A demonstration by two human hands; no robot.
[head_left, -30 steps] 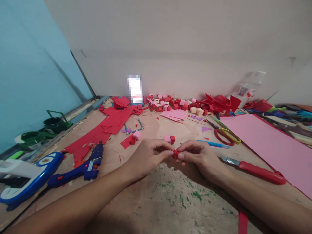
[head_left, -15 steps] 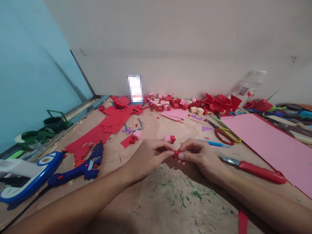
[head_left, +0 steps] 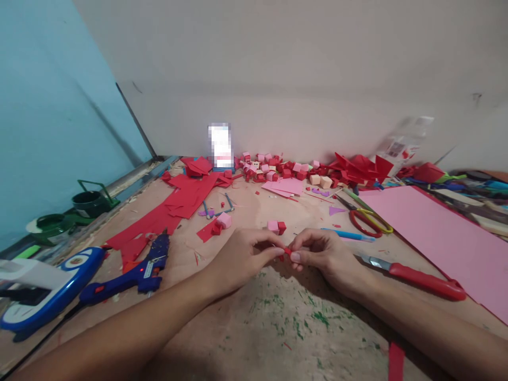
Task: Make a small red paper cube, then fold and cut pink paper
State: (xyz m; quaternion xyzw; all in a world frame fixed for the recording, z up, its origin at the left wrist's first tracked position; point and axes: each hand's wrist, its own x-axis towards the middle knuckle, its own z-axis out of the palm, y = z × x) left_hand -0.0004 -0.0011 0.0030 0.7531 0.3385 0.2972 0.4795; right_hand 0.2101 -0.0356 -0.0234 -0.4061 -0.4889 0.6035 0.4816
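Observation:
Between the fingertips of both hands is a small piece of red paper (head_left: pixel 288 251), folded and mostly covered by the fingers. My left hand (head_left: pixel 248 258) pinches it from the left with thumb and index finger. From the other side my right hand (head_left: pixel 323 254) grips it, thumb in front. Just beyond the hands sit a pink paper cube (head_left: pixel 272 226) and a red paper cube (head_left: pixel 281 227), side by side. Another pink cube (head_left: pixel 224 219) lies left of them by a red paper scrap (head_left: pixel 206 230).
A blue glue gun (head_left: pixel 148 270) lies left, its cord running to the front. To the right are a red-handled knife (head_left: pixel 426 280), scissors (head_left: pixel 365 222), a blue pen (head_left: pixel 349 234) and pink sheets (head_left: pixel 440 233). Several cubes (head_left: pixel 286 169) and a lit phone (head_left: pixel 221 145) line the wall.
The fingers have shifted slightly on the red paper piece, which now shows a narrower, slanted side. Everything on the table stays where it was.

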